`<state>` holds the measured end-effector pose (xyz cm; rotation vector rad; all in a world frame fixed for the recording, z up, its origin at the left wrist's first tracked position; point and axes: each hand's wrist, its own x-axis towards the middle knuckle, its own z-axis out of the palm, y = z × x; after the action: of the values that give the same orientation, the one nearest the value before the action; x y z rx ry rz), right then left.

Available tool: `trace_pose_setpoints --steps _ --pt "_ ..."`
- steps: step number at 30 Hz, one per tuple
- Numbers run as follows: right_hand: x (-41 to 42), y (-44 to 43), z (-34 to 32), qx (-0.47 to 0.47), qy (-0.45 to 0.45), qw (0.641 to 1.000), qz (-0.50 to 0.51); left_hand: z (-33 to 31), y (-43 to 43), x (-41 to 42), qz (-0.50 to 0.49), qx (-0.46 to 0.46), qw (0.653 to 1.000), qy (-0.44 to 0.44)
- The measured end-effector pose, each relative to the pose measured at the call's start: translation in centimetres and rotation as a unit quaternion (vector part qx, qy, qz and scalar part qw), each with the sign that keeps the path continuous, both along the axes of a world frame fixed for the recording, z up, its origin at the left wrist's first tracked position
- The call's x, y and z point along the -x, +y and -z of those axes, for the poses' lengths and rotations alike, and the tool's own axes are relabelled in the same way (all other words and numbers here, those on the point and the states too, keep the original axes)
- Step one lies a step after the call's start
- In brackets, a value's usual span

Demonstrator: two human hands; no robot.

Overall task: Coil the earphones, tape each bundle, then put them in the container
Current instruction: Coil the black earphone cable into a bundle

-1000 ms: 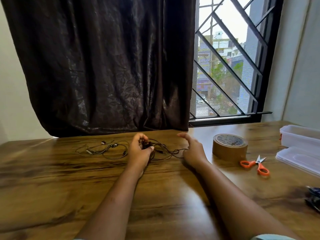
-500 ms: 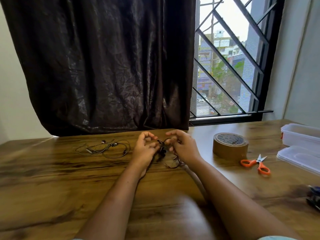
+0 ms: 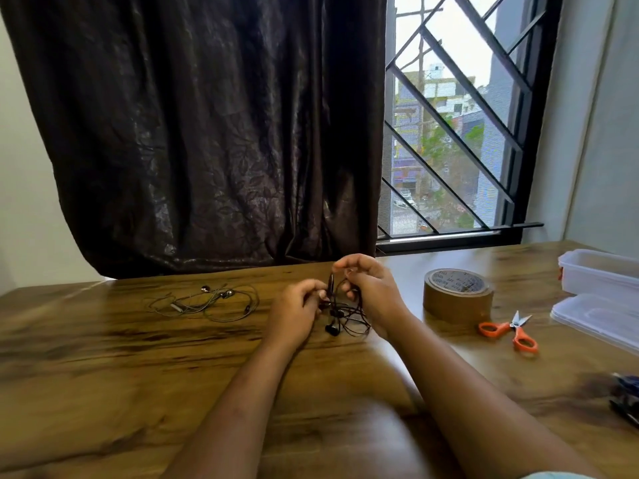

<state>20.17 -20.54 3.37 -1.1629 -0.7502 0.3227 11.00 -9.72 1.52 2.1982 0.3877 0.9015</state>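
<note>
Tangled earphones held between both hands, low over the table

The earphones (image 3: 340,312) hang in a loose snarl, one bud dangling close to the table (image 3: 103,357); the left hand (image 3: 297,309) curls round the cord and the right hand (image 3: 371,295) pinches a strand higher up. Pulling hard could tighten the snarl, and with both hands busy a finished coil may spring apart before taping. A second pair (image 3: 207,300) lies loose to the left. The tape (image 3: 456,295), scissors (image 3: 511,330) and container (image 3: 598,271) sit to the right, with nothing in between.
</note>
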Motion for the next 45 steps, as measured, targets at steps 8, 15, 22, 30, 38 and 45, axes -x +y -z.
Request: trace_pose_setpoints --steps 8,15,22,30,38,45 --pt "-2.4 -0.6 0.9 -0.013 0.085 0.977 0.196 -0.1 2.0 0.3 -0.122 0.065 0.984 -0.115" --pt "-1.8 -0.5 1.0 0.095 -0.041 0.945 0.309 -0.3 1.6 0.5 -0.124 0.112 0.976 -0.138" --pt "-0.1 -0.4 0.9 0.42 -0.346 0.783 0.301 -1.4 0.8 0.4 -0.02 0.317 0.917 -0.242" --pt "2.1 1.0 0.3 0.206 -0.131 0.959 -0.146 -2.0 -0.3 0.3 -0.029 0.303 0.921 -0.243" --pt "0.8 0.1 -0.3 0.095 -0.05 0.993 -0.045 -2.1 0.1 0.0 0.006 0.449 0.872 -0.196" --pt "-0.8 -0.8 0.2 -0.016 0.118 0.99 0.076 -1.9 0.6 0.4 -0.022 0.449 0.875 -0.182"
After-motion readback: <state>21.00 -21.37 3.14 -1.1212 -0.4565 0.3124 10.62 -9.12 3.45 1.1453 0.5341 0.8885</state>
